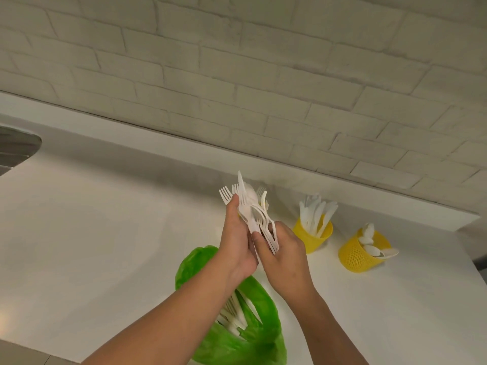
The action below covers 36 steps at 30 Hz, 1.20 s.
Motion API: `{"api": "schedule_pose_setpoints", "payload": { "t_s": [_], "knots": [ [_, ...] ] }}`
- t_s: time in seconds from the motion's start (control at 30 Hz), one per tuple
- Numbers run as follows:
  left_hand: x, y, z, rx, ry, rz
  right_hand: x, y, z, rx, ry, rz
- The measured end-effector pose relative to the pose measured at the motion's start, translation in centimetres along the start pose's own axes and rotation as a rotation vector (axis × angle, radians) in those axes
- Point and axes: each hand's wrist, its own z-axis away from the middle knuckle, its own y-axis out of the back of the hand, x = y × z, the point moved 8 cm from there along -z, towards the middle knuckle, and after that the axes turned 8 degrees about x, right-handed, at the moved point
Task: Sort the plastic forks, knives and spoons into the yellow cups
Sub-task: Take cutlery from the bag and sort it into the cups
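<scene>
Holding a mixed bundle (pixel 252 210) of white forks, spoons and at least one knife up over the counter (pixel 105 233), both hands are clamped on it. The left hand (pixel 237 241) wraps around the middle of the stack with the thumb pointing up along it, and the right hand (pixel 284 256) pinches the handle ends lower down, thumb pressed on the near side. The two hands are touching, or close to it. The fork tines and a knife tip fan out at the top, pointing toward the brick wall (pixel 237 75).

Right of the hands, near the wall, the knife cup (pixel 311 239) stands upright, packed with knives (pixel 317 213). Further right and a bit nearer to me is the spoon cup (pixel 355 255), which looks tipped to the right, with spoons (pixel 368 237) piled in it and one hanging over the rim. There's a sliver of yellow behind the bundle, but I can't tell what it is.

Below the forearms, a green bag (pixel 210 349) lies open on the counter with more white cutlery (pixel 233 313) still inside. The edge of a metal sink (pixel 15 148) peeks in at far left.
</scene>
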Motion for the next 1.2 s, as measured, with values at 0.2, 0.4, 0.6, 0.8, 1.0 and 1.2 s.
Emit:
{"api": "schedule_pose_setpoints", "payload": {
  "t_s": [0.2, 0.4, 0.6, 0.8, 1.0, 1.2],
  "knots": [
    [0.5, -1.3, 0.4, -0.057, 0.030, 0.069, 0.5, 0.2, 0.1, 0.064, -0.189, -0.274],
    [0.5, -1.6, 0.7, -0.041, 0.000, 0.090, 0.8, 0.0, -0.2, 0.068, -0.377, -0.431],
    [0.6, -0.5, 0.3, 0.059, -0.116, 0.016, 0.3, -0.2, -0.3, 0.020, -0.323, -0.315],
    [1.6, 0.1, 0.4, 0.120, -0.253, -0.090, 0.1, -0.1, 0.0, 0.034, -0.292, -0.413],
    [2.4, 0.6, -0.4, 0.161, -0.351, -0.191, 0.8, -0.2, -0.1, 0.008, -0.307, -0.386],
    [2.7, 0.5, -0.4, 0.037, -0.331, -0.257, 2.8, -0.1, -0.6, -0.069, -0.528, -0.636]
  ]
}}
